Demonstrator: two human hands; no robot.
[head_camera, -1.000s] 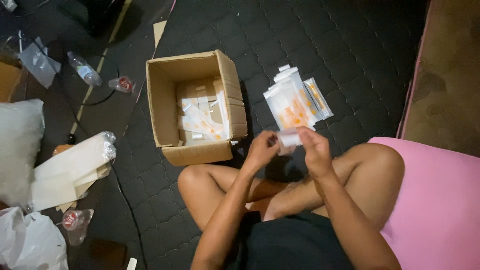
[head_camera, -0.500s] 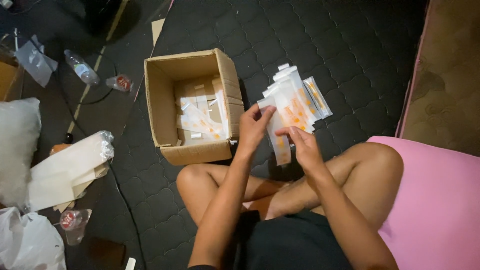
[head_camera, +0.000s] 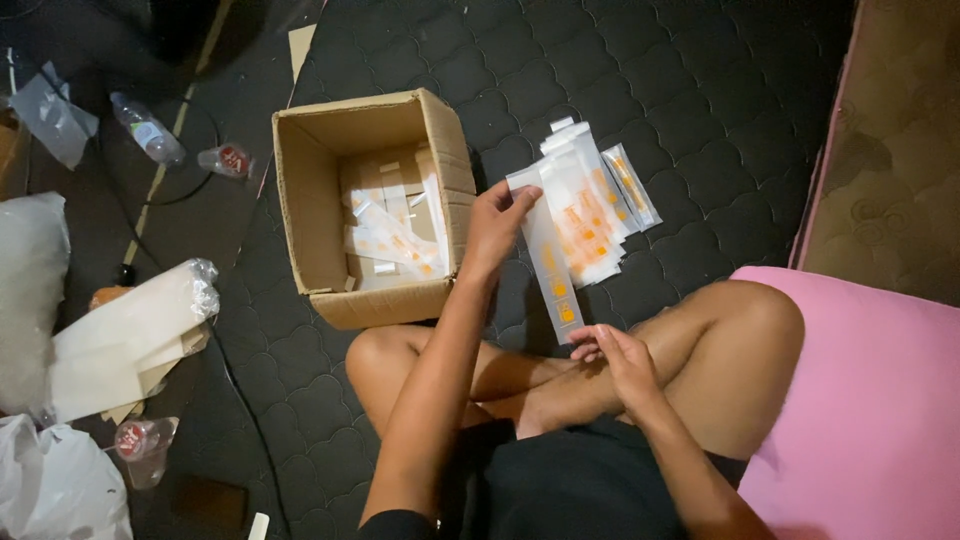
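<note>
I see my left hand (head_camera: 497, 222) in the middle of the frame, fingers pinched on the top end of a long clear packet (head_camera: 552, 262) with orange print. The packet runs down and to the right, and its lower end reaches my right hand (head_camera: 618, 358), just right of centre. The right hand's fingers are curled near that lower tip; I cannot tell whether they grip it or only touch it. Just right of the held packet, a fanned pile of similar packets (head_camera: 592, 205) lies on the dark quilted mat (head_camera: 720, 90). Left of my left hand stands an open cardboard box (head_camera: 312, 215) with more packets inside, close to my forearm. My crossed legs fill the lower centre, and a pink cushion (head_camera: 880, 400) sits at lower right. At the left edge lie a stack of white bags (head_camera: 130, 335), a plastic bottle (head_camera: 148, 130) and two small cups.
</note>
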